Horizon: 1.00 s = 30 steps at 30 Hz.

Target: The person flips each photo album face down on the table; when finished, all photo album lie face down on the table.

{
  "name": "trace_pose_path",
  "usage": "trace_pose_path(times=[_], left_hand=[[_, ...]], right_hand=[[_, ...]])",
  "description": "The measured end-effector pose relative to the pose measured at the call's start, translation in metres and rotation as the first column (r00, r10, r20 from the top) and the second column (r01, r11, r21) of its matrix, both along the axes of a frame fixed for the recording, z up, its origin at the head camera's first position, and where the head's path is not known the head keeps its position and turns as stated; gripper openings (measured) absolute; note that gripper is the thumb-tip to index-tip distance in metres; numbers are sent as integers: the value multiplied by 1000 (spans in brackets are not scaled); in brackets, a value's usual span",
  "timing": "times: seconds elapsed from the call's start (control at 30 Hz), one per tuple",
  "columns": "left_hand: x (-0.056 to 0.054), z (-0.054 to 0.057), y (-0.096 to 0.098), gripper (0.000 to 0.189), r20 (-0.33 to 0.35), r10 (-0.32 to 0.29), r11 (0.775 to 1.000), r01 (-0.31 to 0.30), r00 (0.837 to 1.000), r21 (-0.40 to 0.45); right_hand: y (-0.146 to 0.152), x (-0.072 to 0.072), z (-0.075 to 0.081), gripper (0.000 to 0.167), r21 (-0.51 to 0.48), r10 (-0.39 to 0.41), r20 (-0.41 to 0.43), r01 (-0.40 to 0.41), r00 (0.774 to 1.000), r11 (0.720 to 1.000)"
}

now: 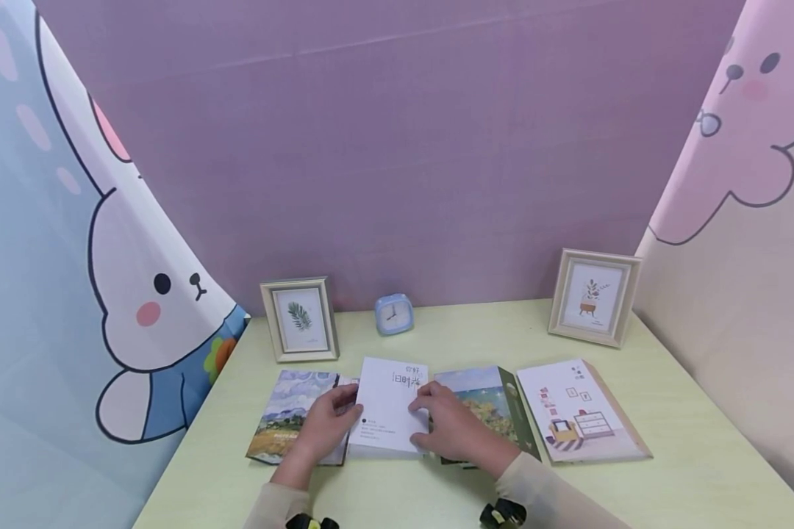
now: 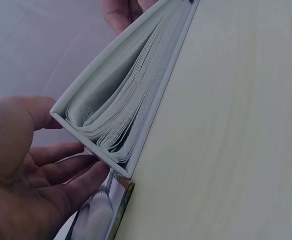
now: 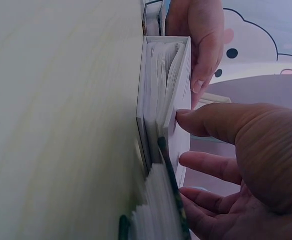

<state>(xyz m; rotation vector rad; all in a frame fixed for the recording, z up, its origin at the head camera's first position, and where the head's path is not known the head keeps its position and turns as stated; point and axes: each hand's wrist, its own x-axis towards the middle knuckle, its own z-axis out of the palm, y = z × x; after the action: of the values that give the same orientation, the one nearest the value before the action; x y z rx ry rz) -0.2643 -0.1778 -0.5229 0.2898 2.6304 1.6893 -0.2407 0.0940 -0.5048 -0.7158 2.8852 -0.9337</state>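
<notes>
Item one: white book [image 1: 387, 411], lying in a row on the table [image 1: 688, 441], between a landscape-covered book [image 1: 284, 415] on the left and a green-spined book [image 1: 519, 415] on the right; a book with a furniture drawing [image 1: 569, 411] ends the row.

Hands: apart, both touching item one. Left hand [image 1: 327, 422]: thumb at the spine's upper edge, fingers against the spine; whether it truly grips or only steadies, cannot tell. Right hand [image 1: 453, 422]: spread, thumb and fingertips resting on the front cover near its free edge.

Handling, as judged: stiff, boxy covers; thin, loose leaves that bow and could fan out or crease. Probably moderate weight; smooth cover, perhaps a little slippery. Not brittle, though corners may dent.

Best hold: spine in one hand, free edges of both covers pinched together in the other. Lifting by the front cover alone would likely let the leaves sag.
</notes>
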Motion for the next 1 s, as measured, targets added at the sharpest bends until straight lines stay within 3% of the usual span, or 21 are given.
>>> trace_pose_path(times=[0.27, 0.43, 0.63, 1.0], left_hand=[[1, 2, 3, 47, -23, -12, 999, 13, 1000, 53], [3, 5, 4, 44, -51, 14, 994, -9, 999, 109], [3, 5, 5, 42, -38, 42, 980, -34, 998, 195], [5, 9, 6, 50, -32, -9, 971, 16, 999, 237]], right_hand=[[0, -2, -2, 47, 0, -8, 2, 8, 1000, 1000], [0, -3, -4, 48, -10, -14, 0, 14, 1000, 1000], [0, -3, -2, 48, -18, -11, -2, 11, 1000, 1000], [1, -3, 0, 53, -35, -9, 9, 10, 1000, 999]])
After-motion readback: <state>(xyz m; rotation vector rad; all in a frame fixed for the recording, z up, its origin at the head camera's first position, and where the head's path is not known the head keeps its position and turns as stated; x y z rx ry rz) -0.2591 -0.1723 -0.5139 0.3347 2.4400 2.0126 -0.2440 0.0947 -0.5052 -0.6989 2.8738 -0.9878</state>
